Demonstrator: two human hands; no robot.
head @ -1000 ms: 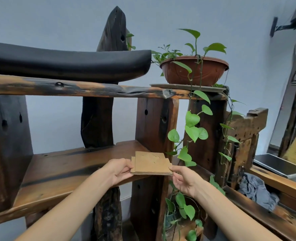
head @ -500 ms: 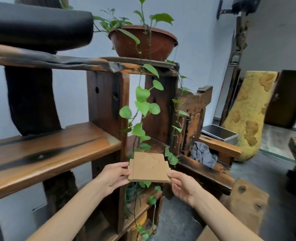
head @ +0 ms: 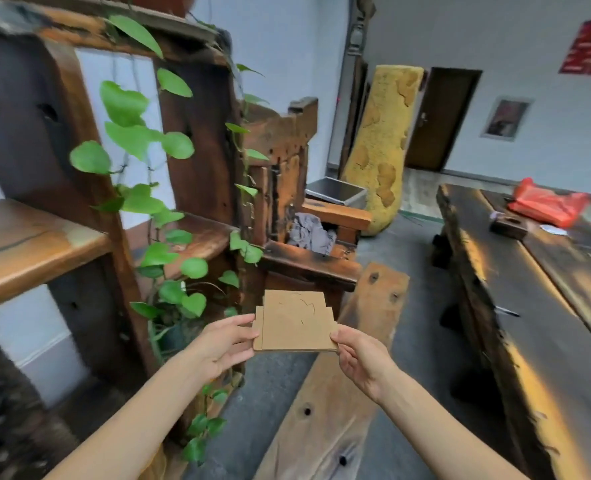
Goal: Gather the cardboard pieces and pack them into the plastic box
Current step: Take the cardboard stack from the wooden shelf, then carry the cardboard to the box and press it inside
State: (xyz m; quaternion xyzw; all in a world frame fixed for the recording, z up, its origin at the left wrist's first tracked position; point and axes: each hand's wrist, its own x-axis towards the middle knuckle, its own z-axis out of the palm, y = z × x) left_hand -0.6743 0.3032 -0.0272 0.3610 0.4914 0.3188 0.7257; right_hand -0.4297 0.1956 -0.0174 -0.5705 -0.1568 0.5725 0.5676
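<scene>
The fingers (head: 244,330) of the left hand (head: 218,344) were closed on the left edge of the stack of cardboard pieces (head: 294,323), with the thumb on top and the other fingers hidden below it. The fingers (head: 339,339) of the right hand (head: 363,362) pinched the right near corner of the same stack in the same manner. The stack was held flat in the air between the two hands, in front of the person, above a pale wooden plank (head: 335,393) and the grey floor (head: 276,393). How many pieces were in the stack could not be counted; only thin layered edges showed at the near side, and faint cut lines on the top piece.

To the left stood a dark wooden shelf (head: 37,244), with a green vine (head: 131,133) hanging over its post. The pot of the vine was cut off by the top edge. Behind the stack, a grey cloth (head: 309,233) lay in a wooden piece of furniture, and a grey box (head: 337,192) sat higher up; its material was hard to tell. On the right, a long dark desk (head: 516,289) carried a red bag (head: 547,204) and a small dark block (head: 509,226), both blurred. A tall yellow object (head: 384,150) stood near a brown door (head: 439,119).
</scene>
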